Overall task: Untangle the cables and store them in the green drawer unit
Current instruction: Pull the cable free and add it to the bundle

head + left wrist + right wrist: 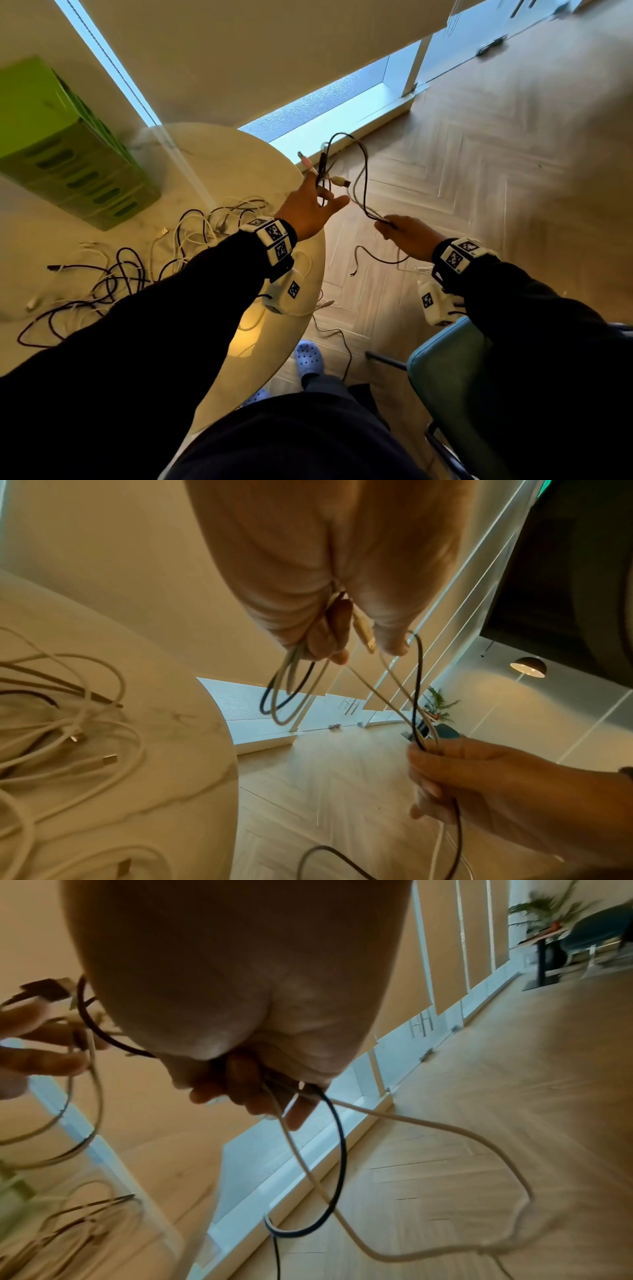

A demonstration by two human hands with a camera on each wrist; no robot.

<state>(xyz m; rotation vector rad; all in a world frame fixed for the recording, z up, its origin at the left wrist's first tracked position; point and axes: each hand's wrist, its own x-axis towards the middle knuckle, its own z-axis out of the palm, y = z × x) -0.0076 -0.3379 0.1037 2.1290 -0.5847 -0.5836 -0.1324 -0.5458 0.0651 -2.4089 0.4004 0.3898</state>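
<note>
Beyond the round white table's right edge, my left hand grips a small bundle of black and white cables, and a USB plug sticks out of it. The same cables run across to my right hand, which pinches them over the floor. In the left wrist view my left hand holds hanging loops, with the right hand below. From my right hand a black cable and a white cable dangle. A tangle of cables lies on the table. The green drawer unit stands far left.
A teal chair stands at the lower right, close to my right arm. One black cable hangs off the table edge to the wooden floor by a blue clog. A low window sill runs behind the table.
</note>
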